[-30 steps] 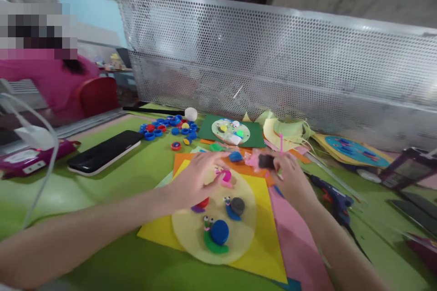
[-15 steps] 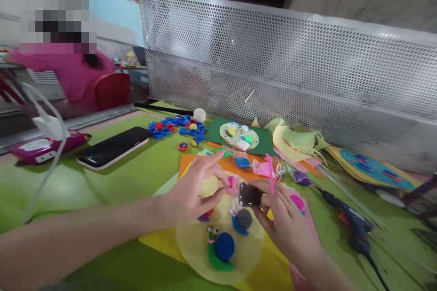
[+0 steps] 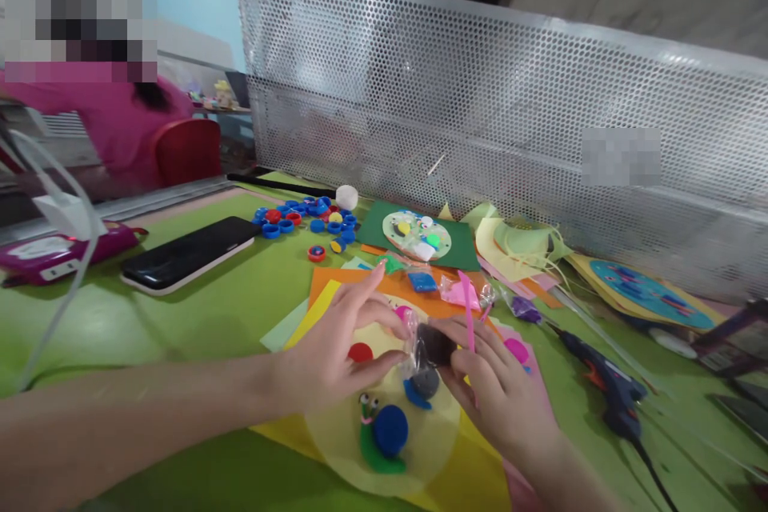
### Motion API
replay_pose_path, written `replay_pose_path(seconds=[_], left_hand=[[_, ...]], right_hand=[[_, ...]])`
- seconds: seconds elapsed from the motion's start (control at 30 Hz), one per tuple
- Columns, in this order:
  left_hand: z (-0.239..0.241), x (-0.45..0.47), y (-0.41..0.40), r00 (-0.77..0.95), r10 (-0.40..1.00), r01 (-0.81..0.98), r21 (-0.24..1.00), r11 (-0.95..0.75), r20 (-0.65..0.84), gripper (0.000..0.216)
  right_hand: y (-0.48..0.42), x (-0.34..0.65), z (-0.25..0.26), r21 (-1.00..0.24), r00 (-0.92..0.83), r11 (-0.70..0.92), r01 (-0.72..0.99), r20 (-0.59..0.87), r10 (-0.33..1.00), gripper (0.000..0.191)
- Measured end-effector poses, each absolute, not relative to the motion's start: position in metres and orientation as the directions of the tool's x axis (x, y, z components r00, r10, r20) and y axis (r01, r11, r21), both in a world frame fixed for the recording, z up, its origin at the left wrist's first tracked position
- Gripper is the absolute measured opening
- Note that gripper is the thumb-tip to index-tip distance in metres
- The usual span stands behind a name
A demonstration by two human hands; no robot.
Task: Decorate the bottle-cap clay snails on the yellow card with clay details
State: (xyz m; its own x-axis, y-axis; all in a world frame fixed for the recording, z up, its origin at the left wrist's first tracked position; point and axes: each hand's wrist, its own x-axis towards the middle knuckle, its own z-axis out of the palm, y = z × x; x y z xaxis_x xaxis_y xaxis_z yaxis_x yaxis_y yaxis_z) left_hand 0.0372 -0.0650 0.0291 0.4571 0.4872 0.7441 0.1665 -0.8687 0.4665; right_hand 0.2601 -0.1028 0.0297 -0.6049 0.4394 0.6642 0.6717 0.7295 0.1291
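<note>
A paper disc [image 3: 337, 438] lies on stacked sheets [image 3: 483, 456] at the near centre of the bench [image 3: 180, 328], a snail figure [image 3: 391, 430] on its near part. Above it are the left hand [image 3: 339, 336] and right hand [image 3: 492, 368], a small packet [image 3: 435, 346] between them. Behind lie more packets [image 3: 422, 282], then a decorated disc [image 3: 394, 242] on a backing sheet [image 3: 463, 244]. Left, front to back: phone [image 3: 192, 252], bottle caps [image 3: 318, 226]; further left, a power strip [image 3: 102, 244]. Right: a glue gun [image 3: 612, 392]. Across the back stands a perforated panel [image 3: 480, 96].
</note>
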Motion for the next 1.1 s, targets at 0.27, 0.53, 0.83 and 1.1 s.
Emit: replay_pose_path(seconds=[0.27, 0.53, 0.83, 1.1], left_hand=[[0.034, 0.038, -0.065, 0.411, 0.553, 0.289, 0.472, -0.833, 0.725, 0.096], [0.038, 0.039, -0.066, 0.339, 0.894, 0.285, 0.874, -0.394, 0.292, 0.105], [0.039, 0.044, -0.065, 0.285, 0.941, 0.206, 0.947, -0.245, 0.181, 0.099], [0.038, 0.04, -0.065, 0.306, 0.863, 0.226, 0.85, -0.476, 0.401, 0.098]], right_hand=[[-0.108, 0.26, 0.028, 0.141, -0.61, 0.733, 0.665, 0.668, 0.425, 0.011], [-0.107, 0.252, 0.031, 0.171, -0.624, 0.731, 0.661, 0.667, 0.408, 0.015], [-0.109, 0.244, 0.031, 0.06, -0.559, 0.728, 0.683, 0.684, 0.468, 0.016], [-0.112, 0.241, 0.034, 0.016, -0.546, 0.735, 0.678, 0.681, 0.489, 0.014]])
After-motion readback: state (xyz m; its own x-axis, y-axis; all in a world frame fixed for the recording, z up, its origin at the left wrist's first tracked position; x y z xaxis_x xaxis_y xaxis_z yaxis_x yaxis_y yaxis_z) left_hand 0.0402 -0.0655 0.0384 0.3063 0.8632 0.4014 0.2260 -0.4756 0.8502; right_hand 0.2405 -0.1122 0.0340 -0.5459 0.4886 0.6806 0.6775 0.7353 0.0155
